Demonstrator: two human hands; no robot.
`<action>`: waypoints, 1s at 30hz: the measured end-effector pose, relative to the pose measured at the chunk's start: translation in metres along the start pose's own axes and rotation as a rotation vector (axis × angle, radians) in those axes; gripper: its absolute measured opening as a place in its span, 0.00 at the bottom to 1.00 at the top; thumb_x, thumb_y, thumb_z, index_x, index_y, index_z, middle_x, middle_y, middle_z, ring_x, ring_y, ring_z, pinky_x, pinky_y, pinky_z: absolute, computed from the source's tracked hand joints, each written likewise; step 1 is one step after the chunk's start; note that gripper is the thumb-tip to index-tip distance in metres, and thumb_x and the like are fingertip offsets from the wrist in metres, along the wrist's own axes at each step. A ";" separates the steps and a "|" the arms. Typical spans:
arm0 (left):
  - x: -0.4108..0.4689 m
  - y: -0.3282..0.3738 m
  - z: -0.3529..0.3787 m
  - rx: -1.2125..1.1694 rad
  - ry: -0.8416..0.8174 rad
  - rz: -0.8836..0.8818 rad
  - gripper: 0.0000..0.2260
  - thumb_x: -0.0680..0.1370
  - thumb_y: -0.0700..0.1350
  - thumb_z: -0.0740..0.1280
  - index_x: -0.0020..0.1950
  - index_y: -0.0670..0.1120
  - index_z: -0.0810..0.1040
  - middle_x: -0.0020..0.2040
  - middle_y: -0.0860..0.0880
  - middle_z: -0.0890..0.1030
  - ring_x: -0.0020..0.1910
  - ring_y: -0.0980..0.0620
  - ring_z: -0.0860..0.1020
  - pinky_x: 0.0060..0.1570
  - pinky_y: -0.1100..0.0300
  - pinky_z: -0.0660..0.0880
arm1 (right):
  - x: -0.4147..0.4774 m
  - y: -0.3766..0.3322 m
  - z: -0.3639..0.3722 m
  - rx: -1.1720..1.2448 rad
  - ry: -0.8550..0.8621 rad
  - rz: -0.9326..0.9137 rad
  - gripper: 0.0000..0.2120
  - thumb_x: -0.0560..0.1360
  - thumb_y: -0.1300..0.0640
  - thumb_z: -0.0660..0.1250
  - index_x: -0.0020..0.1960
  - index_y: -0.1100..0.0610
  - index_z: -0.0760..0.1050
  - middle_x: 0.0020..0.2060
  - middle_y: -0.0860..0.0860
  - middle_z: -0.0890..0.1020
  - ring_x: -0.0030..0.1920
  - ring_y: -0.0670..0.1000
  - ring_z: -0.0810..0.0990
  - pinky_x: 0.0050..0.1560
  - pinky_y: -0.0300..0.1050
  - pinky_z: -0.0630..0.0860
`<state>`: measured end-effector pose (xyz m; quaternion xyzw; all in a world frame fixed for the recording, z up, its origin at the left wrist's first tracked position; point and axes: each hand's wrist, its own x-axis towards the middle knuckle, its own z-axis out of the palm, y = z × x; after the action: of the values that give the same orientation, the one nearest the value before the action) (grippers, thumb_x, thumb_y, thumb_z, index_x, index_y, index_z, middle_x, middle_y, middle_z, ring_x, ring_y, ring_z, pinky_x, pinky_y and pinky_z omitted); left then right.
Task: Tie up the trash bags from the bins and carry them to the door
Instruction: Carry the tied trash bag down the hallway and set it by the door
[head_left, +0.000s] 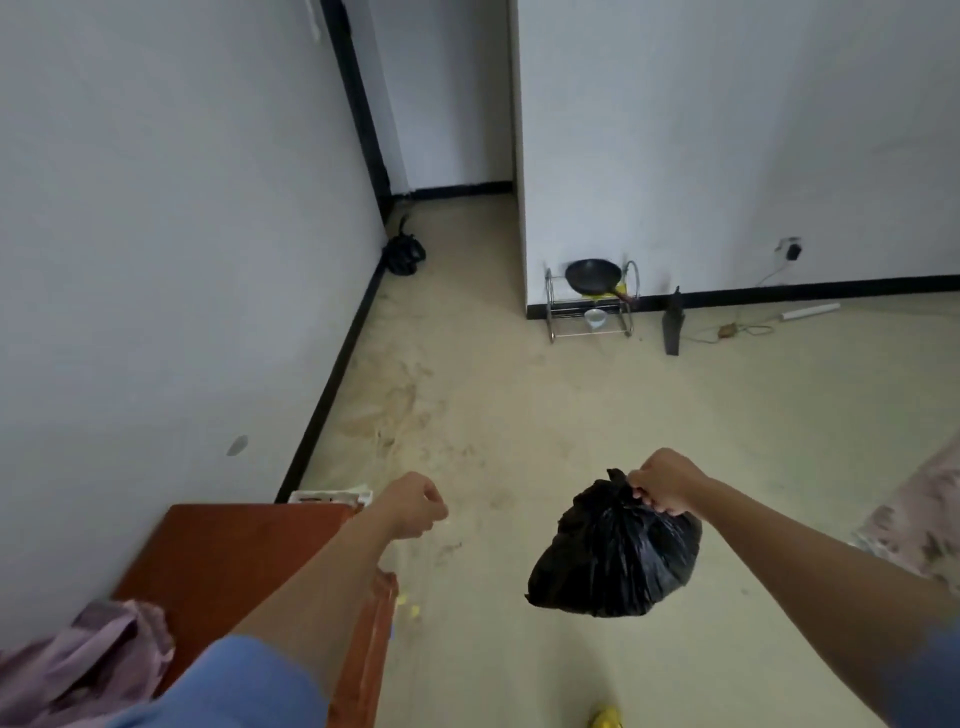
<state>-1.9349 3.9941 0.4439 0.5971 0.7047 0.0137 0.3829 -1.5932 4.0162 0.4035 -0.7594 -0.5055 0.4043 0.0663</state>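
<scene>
Your right hand (662, 486) is clenched around the knotted neck of a black trash bag (615, 561). The bag hangs full and rounded below your fist, clear of the pale floor (519, 415). Your left hand (413, 506) is held out ahead of you with the fingers curled into a loose fist. It holds nothing and touches nothing.

Two black trash bags are in view. One is in your right hand. The second bag (403, 253) sits tied on the floor well ahead, against the left wall at the corner of the passage.

One reddish-brown worktop (234, 551) stands at your lower left, against the wall and under your left forearm. One pink cloth (88, 660) is bunched at its near end.

Against the far wall stands one wire rack (589, 312), holding one black pan (593, 275) propped upright and one small white cup (595, 318) on its lower tier. To its right, one black plug (792, 251) sits in a wall socket, its cord trailing onto the floor.
</scene>
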 end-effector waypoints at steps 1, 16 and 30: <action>0.024 0.011 -0.014 -0.008 0.001 -0.007 0.11 0.77 0.45 0.66 0.55 0.40 0.78 0.47 0.43 0.82 0.37 0.52 0.78 0.30 0.65 0.72 | 0.027 -0.016 -0.012 0.006 -0.014 -0.004 0.12 0.77 0.56 0.64 0.35 0.57 0.76 0.27 0.51 0.79 0.26 0.48 0.76 0.28 0.41 0.73; 0.384 0.061 -0.215 -0.192 0.035 -0.168 0.04 0.77 0.37 0.66 0.42 0.41 0.74 0.37 0.43 0.75 0.25 0.56 0.73 0.23 0.68 0.67 | 0.392 -0.294 -0.111 0.015 0.018 -0.095 0.15 0.76 0.56 0.65 0.32 0.59 0.76 0.24 0.53 0.75 0.24 0.52 0.72 0.26 0.39 0.67; 0.719 0.129 -0.463 -0.142 0.120 -0.105 0.09 0.76 0.45 0.67 0.53 0.42 0.78 0.52 0.42 0.82 0.54 0.44 0.80 0.55 0.55 0.76 | 0.697 -0.562 -0.181 0.027 -0.089 -0.078 0.16 0.77 0.60 0.63 0.31 0.60 0.73 0.23 0.53 0.73 0.22 0.51 0.69 0.24 0.40 0.62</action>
<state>-2.0810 4.8461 0.4561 0.5290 0.7539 0.0792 0.3815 -1.7587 4.9148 0.4288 -0.7193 -0.5317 0.4417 0.0696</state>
